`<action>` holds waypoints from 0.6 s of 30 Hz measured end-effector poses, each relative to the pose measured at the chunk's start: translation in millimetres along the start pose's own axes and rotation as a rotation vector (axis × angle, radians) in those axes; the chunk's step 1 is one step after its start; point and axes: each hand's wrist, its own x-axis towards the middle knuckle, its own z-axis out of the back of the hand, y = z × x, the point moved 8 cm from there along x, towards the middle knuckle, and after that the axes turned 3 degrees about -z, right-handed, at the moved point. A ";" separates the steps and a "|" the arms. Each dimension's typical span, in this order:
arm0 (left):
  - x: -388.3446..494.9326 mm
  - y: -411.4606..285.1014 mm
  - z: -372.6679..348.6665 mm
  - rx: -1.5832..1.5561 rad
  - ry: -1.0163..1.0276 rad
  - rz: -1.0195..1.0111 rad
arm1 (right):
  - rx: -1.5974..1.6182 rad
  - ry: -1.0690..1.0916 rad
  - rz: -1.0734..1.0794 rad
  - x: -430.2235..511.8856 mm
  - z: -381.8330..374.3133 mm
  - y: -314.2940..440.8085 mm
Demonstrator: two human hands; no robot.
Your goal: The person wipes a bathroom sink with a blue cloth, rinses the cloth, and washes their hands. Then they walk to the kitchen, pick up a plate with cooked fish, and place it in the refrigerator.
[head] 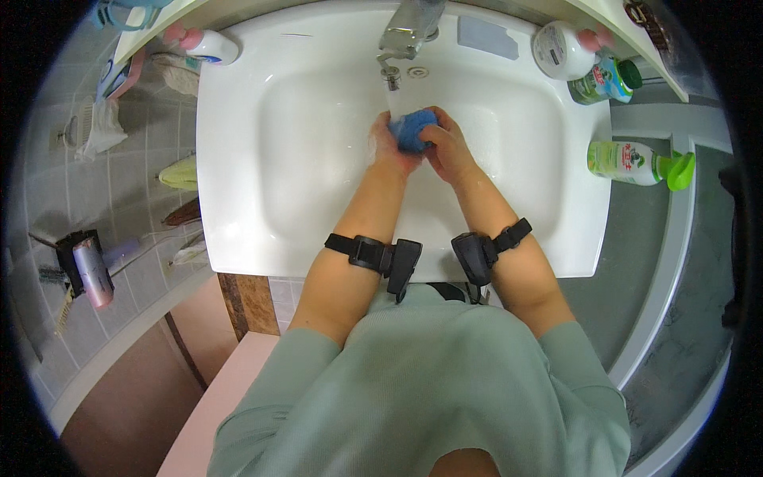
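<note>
A wet blue cloth or sponge is held between both hands above the basin of a white washbasin. My left hand cups it from the left side, under the running water. From the right, my right hand grips it, thumb across the top and fingers curled behind. Water falls from the spout of a metal faucet onto the left hand and the edge of the blue thing. Parts of the fingers and the underside of the blue thing are hidden.
Pump bottles with pink tops stand at the back left and back right corners. A green-capped bottle and a green pump bottle flank the right rim. A grey flat piece lies behind the basin. A hair dryer hangs left.
</note>
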 end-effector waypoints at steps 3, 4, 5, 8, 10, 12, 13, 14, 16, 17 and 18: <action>-0.4 -9.5 7.0 -0.015 -0.087 -0.125 | 0.093 -0.147 -0.002 -2.0 -6.2 -10.9; -2.7 -16.7 13.1 0.006 -0.160 -0.237 | 0.137 -0.231 -0.025 -3.1 -5.2 -17.3; -6.1 -22.9 16.0 0.025 -0.200 -0.352 | 0.195 -0.277 0.034 -2.2 -5.4 -17.6; -32.4 -47.3 3.1 0.455 -0.198 -0.798 | 0.367 -0.416 -0.128 1.3 2.9 -44.5; -52.0 -49.1 -19.9 0.894 -0.122 -0.997 | 0.493 -0.280 -0.310 5.3 -1.7 -60.3; -70.0 -42.5 -40.3 1.217 0.002 -1.139 | 0.530 -0.074 -0.407 3.0 -6.1 -61.1; -87.9 -34.8 -57.2 1.295 0.216 -1.326 | 0.497 0.017 -0.424 -1.0 -6.0 -57.1; -105.4 -23.2 -69.2 1.370 0.424 -1.489 | 0.458 0.032 -0.485 -7.0 -2.2 -56.0; -131.7 1.9 -78.4 1.515 0.707 -1.705 | 0.305 0.190 -0.496 -16.7 -4.7 -41.1; -139.7 13.4 -79.3 1.589 0.771 -1.772 | 0.247 0.307 -0.488 -20.9 -11.1 -31.4; -147.0 25.0 -79.1 1.665 0.832 -1.844 | 0.106 0.273 -0.552 -24.1 -6.1 -29.9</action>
